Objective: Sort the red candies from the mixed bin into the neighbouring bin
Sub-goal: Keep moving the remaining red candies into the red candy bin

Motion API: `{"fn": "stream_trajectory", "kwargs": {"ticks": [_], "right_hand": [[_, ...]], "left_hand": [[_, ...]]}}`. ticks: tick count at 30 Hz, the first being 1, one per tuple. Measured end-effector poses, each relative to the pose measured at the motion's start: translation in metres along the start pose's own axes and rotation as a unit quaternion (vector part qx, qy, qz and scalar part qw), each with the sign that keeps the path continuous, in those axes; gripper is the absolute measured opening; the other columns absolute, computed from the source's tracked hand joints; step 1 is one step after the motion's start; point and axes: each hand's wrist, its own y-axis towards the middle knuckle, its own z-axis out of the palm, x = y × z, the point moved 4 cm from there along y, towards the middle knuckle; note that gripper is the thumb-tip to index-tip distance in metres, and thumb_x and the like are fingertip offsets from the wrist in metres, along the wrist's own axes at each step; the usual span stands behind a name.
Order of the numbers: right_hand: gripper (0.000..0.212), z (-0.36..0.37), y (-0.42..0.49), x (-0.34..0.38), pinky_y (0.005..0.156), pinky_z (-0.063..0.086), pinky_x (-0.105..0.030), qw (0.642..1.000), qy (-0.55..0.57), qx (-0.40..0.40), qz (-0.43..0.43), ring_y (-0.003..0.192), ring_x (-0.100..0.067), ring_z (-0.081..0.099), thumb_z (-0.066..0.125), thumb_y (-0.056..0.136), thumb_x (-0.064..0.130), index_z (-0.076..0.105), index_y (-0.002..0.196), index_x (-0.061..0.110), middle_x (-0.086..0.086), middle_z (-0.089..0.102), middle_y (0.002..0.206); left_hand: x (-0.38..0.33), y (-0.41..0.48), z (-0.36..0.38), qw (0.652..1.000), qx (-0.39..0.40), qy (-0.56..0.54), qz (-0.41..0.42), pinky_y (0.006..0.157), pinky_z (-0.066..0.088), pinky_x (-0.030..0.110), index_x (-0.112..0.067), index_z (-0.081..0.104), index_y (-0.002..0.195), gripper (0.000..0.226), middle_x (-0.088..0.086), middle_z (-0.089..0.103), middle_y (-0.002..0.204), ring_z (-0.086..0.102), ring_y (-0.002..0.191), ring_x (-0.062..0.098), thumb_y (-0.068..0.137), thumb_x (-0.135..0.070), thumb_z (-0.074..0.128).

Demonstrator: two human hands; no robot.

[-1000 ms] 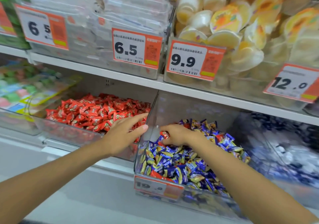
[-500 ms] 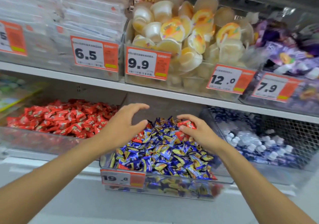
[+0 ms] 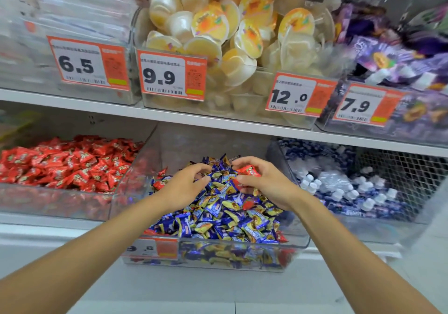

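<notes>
Fingers of the right hand (image 3: 264, 185) are curled narrow, index and thumb pinching one red candy (image 3: 249, 170) just above the heap. It sits at the fingertips at twelve o'clock of that hand, held clear of the palm. The left hand (image 3: 184, 187) hovers beside it at nine o'clock. Its fingers are arched and spread over the sweets, and nothing shows in its grasp.

Both hands reach into a shop display: a white shelf board (image 3: 194, 120) runs across, with clear plastic bins above and below it and a pale floor at six o'clock.

The mixed bin (image 3: 242, 244) sits dead centre, heaped with blue-and-yellow candies (image 3: 218, 219). At least four loose red ones lie among them: two at its nine o'clock edge, one below the right hand, one at the front corner at five o'clock.

At nine o'clock from it stands the neighbouring bin (image 3: 55, 200), filled with a pile of red candies (image 3: 72, 163). At three o'clock is a bin of blue-and-white packets (image 3: 339, 187) backed by wire mesh.

Three upper bins show. Their contents are blurred clear packs at eleven o'clock, jelly cups (image 3: 218, 35) at twelve, and purple packs at two.

Five orange price tags are in view, four above and one on the mixed bin's front.
</notes>
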Motion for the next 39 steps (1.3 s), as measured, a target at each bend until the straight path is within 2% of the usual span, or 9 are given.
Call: {"fn": "stream_trajectory", "kwargs": {"ticks": [4,8,13,18,22,27,31,35,39], "right_hand": [[0.016,0.002,-0.001,0.0,0.058,0.05,-0.026,1.0,-0.025,0.001,-0.009,0.063,-0.012,0.057,0.061,0.092,0.01,0.062,0.107,0.016,-0.005,0.062,0.09],[0.012,-0.005,0.001,0.004,0.058,0.042,-0.009,0.994,-0.082,-0.068,-0.037,0.067,-0.004,0.052,0.058,0.094,0.009,0.064,0.094,0.02,0.005,0.06,0.082],[0.015,-0.017,-0.007,0.006,0.057,0.039,-0.013,0.987,-0.153,-0.039,-0.029,0.057,-0.002,0.047,0.068,0.088,0.027,0.065,0.095,0.015,0.006,0.054,0.071],[0.029,-0.003,-0.018,-0.02,0.064,0.041,-0.024,0.943,-0.304,0.116,0.075,0.064,-0.009,0.049,0.069,0.086,0.029,0.059,0.111,0.019,0.003,0.057,0.082],[0.046,-0.005,-0.024,-0.019,0.062,0.043,-0.019,0.963,-0.23,0.109,0.093,0.062,-0.006,0.054,0.071,0.085,0.011,0.051,0.125,0.02,0.003,0.058,0.096],[0.02,-0.004,-0.028,-0.024,0.052,0.035,-0.011,0.957,-0.252,0.114,0.081,0.051,0.003,0.044,0.071,0.082,0.006,0.062,0.096,0.015,0.008,0.047,0.073],[0.016,0.0,-0.03,-0.02,0.055,0.039,-0.017,0.975,-0.196,0.095,0.043,0.05,-0.001,0.045,0.071,0.083,0.009,0.057,0.081,0.013,0.008,0.051,0.064],[0.018,-0.008,-0.027,-0.008,0.053,0.038,-0.01,0.99,-0.14,0.013,-0.001,0.056,-0.001,0.05,0.065,0.089,0.009,0.052,0.077,0.011,0.003,0.057,0.071],[0.002,-0.015,-0.009,-0.004,0.06,0.044,-0.021,0.988,-0.148,-0.044,-0.003,0.064,-0.005,0.052,0.055,0.095,0.014,0.055,0.094,0.015,0.001,0.061,0.091]], "left_hand": [[0.011,-0.006,-0.002,0.998,-0.005,0.051,-0.02,0.097,0.039,0.028,-0.018,0.045,0.137,0.039,0.001,0.048,0.14,0.049,0.122,0.018,0.099,-0.028,0.046],[0.019,-0.009,-0.007,0.996,-0.004,0.061,-0.064,0.062,0.041,0.028,-0.016,0.041,0.139,0.042,0.013,0.059,0.123,0.063,0.078,0.028,0.099,-0.029,0.046],[0.03,-0.005,-0.013,0.993,0.004,0.112,-0.036,0.108,0.034,0.037,-0.017,0.04,0.141,0.05,0.005,0.042,0.147,0.041,0.132,0.024,0.096,-0.036,0.05],[-0.005,-0.008,0.002,0.997,0.059,-0.008,0.046,0.102,0.035,0.024,-0.031,0.046,0.137,0.047,-0.013,0.051,0.132,0.044,0.122,0.001,0.092,-0.032,0.059],[-0.019,-0.001,0.026,0.988,0.139,0.057,0.037,0.101,0.043,0.03,-0.026,0.052,0.133,0.047,-0.006,0.06,0.12,0.055,0.112,0.008,0.088,-0.03,0.065],[-0.01,-0.003,0.012,0.995,0.088,0.049,0.002,0.076,0.05,0.027,-0.02,0.068,0.106,0.035,0.001,0.067,0.099,0.061,0.085,0.015,0.075,-0.03,0.079],[-0.003,-0.012,-0.007,1.0,0.023,0.01,-0.007,0.075,0.055,0.035,-0.022,0.071,0.085,0.02,0.005,0.072,0.086,0.067,0.075,0.021,0.069,-0.025,0.083],[0.005,-0.015,-0.031,0.998,-0.057,-0.005,-0.013,0.064,0.045,0.014,-0.022,0.069,0.09,0.017,-0.009,0.068,0.09,0.063,0.073,0.006,0.077,-0.016,0.077],[0.018,-0.014,-0.042,0.996,-0.089,-0.001,-0.023,0.07,0.041,0.018,-0.027,0.062,0.106,0.028,-0.007,0.063,0.108,0.058,0.091,0.01,0.086,-0.009,0.068]]}}
